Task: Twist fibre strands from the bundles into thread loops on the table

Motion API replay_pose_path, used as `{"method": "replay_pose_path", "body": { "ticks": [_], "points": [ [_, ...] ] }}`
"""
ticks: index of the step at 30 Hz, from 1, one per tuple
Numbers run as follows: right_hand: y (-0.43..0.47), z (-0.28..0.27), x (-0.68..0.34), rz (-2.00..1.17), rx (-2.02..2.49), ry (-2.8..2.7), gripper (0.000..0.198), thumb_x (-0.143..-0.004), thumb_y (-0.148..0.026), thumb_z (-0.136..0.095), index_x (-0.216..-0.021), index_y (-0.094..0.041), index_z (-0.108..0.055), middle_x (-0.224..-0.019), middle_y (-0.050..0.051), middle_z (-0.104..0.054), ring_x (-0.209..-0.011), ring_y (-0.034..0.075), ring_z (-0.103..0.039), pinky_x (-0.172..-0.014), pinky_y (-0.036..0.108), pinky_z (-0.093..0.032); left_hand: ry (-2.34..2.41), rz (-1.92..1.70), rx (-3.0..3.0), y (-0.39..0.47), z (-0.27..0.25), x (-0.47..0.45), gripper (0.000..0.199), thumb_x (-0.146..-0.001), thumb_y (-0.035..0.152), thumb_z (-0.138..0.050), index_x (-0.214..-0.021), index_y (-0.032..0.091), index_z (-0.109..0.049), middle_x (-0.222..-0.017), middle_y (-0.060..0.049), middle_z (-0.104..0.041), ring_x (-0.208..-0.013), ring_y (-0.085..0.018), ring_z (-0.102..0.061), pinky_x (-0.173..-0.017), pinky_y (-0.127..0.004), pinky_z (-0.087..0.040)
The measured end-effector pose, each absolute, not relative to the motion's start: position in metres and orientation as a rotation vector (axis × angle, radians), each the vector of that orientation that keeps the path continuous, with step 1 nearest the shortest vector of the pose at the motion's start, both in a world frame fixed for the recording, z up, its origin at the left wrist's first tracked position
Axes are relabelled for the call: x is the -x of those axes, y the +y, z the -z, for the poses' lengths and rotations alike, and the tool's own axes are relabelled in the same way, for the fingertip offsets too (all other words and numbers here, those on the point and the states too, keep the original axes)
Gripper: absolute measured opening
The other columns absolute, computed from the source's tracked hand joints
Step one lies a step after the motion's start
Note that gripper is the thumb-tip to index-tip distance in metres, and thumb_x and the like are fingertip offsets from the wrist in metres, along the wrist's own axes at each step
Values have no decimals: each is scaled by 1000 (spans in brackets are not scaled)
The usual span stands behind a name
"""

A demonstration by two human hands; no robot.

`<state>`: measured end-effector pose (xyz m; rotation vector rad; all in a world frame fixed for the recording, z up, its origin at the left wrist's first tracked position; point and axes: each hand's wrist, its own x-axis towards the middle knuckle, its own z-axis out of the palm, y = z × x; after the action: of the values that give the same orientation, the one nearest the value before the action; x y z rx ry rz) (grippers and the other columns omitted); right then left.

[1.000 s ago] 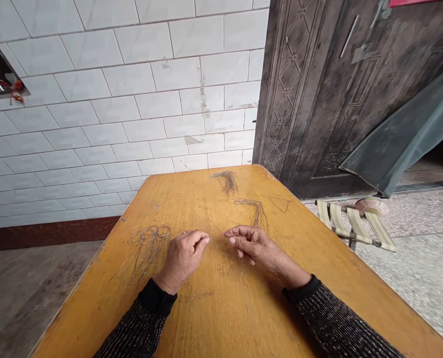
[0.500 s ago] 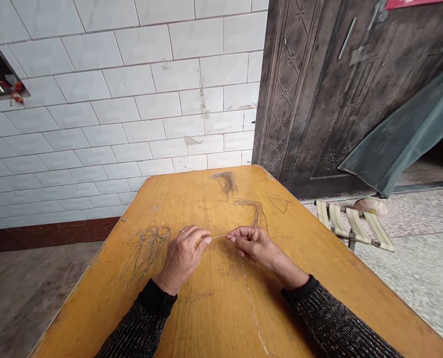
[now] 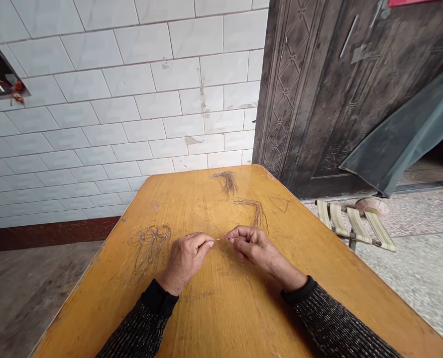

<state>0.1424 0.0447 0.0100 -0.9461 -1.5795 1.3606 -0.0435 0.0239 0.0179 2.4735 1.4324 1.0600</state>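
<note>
A thin silvery wire (image 3: 220, 239) runs between my two hands above the middle of the wooden table (image 3: 214, 313). My left hand (image 3: 189, 253) pinches one end of it between thumb and forefinger. Close by on the right, my right hand (image 3: 253, 246) grips the same wire with thumb and fingers. A long tail of wire hangs from the right hand toward the table's near side. Left of my left hand lies a bundle of looped wires (image 3: 149, 246). Beyond my right hand is a bent bunch of wires (image 3: 257, 211).
Another bunch of dark wires (image 3: 227, 181) lies at the table's far end, and a single bent wire (image 3: 280, 203) near the right edge. A white tiled wall (image 3: 132, 99) stands behind. On the right are a dark metal door (image 3: 318, 124) and a strapped folding stool (image 3: 356, 223).
My left hand has moved slightly right, so the gap between the hands is narrower. The hanging wire tail has swung a little to the right.
</note>
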Motion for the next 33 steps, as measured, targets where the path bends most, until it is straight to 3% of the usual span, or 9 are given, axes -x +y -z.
{"method": "replay_pose_path", "body": {
  "ticks": [9,24,33],
  "points": [
    [44,-21,-140,-1344,1019,-1426,23,-67,-38,-58,-72,-16,-52,-42,-8,-39,-33,4,-28,-32,18,-20,1456,-1293,-2063,27,-21,44,16,-78,26,-49,-81,15,-60,-69,-3,-63,-59,-11,-57,-54,-20,-44],
    [43,-16,-142,-1341,1011,-1532,23,-70,-38,-56,-68,-15,-54,-40,-8,-37,-34,4,-30,-34,18,-21,1382,-1099,-2197,26,-18,45,19,-81,22,-44,-79,15,-62,-59,1,-58,-46,-7,-51,-46,-17,-41],
    [46,-19,-146,-1355,1033,-1447,21,-67,-36,-58,-67,-15,-54,-41,-7,-39,-33,4,-29,-32,18,-20,1495,-1154,-2217,27,-25,49,16,-78,22,-46,-74,16,-61,-59,0,-59,-55,-11,-56,-54,-20,-43]
  ]
}}
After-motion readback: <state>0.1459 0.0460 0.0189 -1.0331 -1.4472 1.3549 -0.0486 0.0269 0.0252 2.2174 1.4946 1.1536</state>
